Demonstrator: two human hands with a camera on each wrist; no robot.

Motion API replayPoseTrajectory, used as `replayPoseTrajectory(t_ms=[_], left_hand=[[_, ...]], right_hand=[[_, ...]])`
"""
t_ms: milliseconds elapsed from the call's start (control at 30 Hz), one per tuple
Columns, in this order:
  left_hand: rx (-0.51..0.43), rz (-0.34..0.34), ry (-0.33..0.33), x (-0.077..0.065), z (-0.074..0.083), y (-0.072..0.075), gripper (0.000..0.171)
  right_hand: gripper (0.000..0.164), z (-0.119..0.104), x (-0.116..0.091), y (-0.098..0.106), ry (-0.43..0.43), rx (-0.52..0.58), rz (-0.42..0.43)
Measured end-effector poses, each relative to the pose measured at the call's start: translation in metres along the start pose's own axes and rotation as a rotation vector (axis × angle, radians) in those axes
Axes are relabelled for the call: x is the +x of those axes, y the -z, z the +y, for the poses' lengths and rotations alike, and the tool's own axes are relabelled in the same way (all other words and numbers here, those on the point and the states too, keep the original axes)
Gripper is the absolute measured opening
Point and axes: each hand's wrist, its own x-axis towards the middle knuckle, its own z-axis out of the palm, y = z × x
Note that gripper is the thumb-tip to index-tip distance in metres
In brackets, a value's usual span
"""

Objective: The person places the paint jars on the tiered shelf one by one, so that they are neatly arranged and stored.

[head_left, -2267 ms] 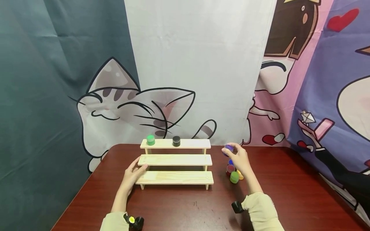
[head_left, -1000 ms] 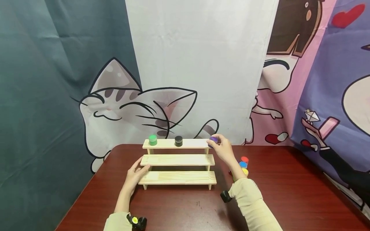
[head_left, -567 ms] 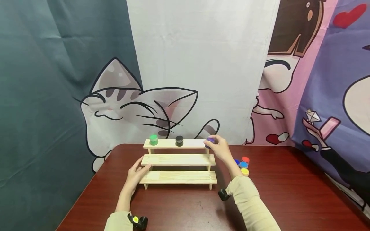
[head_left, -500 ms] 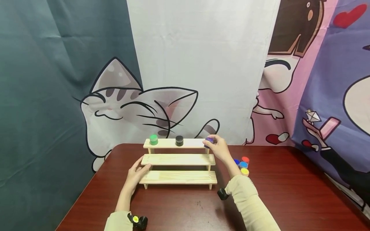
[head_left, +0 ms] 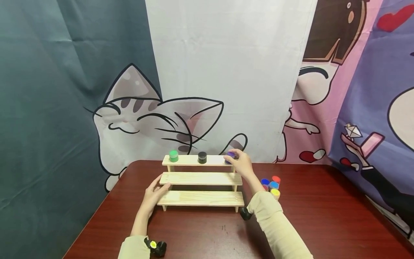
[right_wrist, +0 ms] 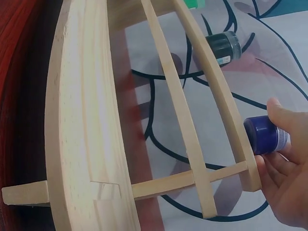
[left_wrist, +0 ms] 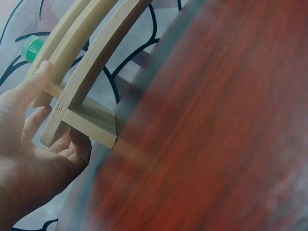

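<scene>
A three-tier wooden display rack [head_left: 200, 178] stands on the table. My left hand [head_left: 153, 194] grips its left end at the middle tier, thumb on the board and fingers curled underneath in the left wrist view. My right hand [head_left: 242, 166] pinches a small purple paint jar [right_wrist: 262, 135] at the right end of the top tier; the jar's base is right at the board. On the same tier, a green paint jar [head_left: 173, 156] sits at the left and a black paint jar [head_left: 202, 157] near the middle.
Right of the rack, several paint jars cluster on the red-brown table [head_left: 323, 208], among them a red jar [head_left: 276, 179], a light blue jar [head_left: 274, 185] and a yellow jar [head_left: 275, 194]. A printed cloth [head_left: 226, 72] hangs behind the table.
My right hand has carried the purple jar from above the cluster leftward to the top tier, then slid slightly further left along it. My left hand keeps its grip on the rack.
</scene>
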Motion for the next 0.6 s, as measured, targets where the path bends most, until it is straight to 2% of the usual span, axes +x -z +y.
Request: replayPoseTrajectory(t_ms=[400,600], left_hand=[[0.003,-0.006,0.001,0.0017,-0.0008,-0.0007,0.07],[0.003,-0.002,-0.001,0.0019,-0.001,-0.0009,0.069]], right_hand=[[0.047,-0.0047,0.0007,-0.0045,0.003,0.043,-0.032],[0.051,-0.001,-0.0019,-0.0063,0.008,0.003,-0.026]])
